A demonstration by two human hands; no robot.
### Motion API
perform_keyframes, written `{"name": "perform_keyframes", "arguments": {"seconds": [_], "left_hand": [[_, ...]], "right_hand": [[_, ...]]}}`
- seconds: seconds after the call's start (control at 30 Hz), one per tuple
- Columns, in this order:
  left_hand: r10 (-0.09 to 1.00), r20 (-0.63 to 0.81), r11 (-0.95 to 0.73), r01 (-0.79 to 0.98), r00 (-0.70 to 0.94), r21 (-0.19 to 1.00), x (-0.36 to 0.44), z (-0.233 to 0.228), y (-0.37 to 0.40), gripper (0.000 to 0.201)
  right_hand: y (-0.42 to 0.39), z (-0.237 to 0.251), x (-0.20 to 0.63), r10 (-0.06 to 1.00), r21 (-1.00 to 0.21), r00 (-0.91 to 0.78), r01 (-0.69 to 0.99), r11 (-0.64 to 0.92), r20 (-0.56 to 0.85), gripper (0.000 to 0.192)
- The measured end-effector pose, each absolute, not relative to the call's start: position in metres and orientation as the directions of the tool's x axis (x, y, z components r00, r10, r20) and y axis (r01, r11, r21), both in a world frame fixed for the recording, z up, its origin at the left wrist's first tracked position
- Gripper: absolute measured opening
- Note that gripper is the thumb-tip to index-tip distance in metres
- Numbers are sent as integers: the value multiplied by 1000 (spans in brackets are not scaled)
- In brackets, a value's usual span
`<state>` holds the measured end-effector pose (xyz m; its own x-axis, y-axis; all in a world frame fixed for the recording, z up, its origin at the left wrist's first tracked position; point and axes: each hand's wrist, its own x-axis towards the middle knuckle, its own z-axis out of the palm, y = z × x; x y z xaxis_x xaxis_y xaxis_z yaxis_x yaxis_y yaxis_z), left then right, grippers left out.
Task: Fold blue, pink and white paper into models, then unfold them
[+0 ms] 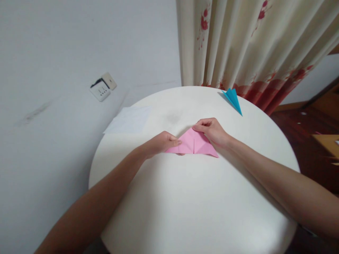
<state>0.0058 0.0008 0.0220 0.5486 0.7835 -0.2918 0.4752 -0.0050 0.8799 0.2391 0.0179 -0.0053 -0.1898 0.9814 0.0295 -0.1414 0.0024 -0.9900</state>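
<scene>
A pink paper (194,144), folded into a wide triangle with a centre crease, lies in the middle of a round white table (190,204). My left hand (161,143) presses on the paper's left corner with the thumb flat on it. At the paper's top point my right hand (212,131) pinches the upper flap between thumb and fingers. Both forearms reach in from the near edge.
A folded blue paper plane (233,99) lies near the table's far right edge. A white sheet (128,119) overhangs the far left edge. Behind stand a cream curtain with red flowers (251,46), a wall socket (102,88), and wooden furniture (317,134) at right.
</scene>
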Motion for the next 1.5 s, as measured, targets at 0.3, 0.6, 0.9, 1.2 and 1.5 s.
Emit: {"name": "perform_keyframes", "arguments": {"seconds": [0.3,0.6,0.9,1.2,1.5], "left_hand": [[768,-333,63,454,547,889,2,18,6,46],[977,39,-133,456,208,880,-3,19,15,66],[846,-204,-102,525,493,845,23,12,-14,47],[947,-203,84,417,249,905,21,7,-4,42],[974,-207,200,78,94,977,9,11,10,42]], "right_hand": [[35,-3,263,989,-993,-114,-77,85,94,26],[27,1,256,988,-998,-154,-57,24,33,27],[-9,-6,216,926,-988,-376,-132,-76,-21,25],[-3,-13,221,937,-988,-339,95,122,83,37],[20,-13,239,944,-914,-279,309,262,176,44]]}}
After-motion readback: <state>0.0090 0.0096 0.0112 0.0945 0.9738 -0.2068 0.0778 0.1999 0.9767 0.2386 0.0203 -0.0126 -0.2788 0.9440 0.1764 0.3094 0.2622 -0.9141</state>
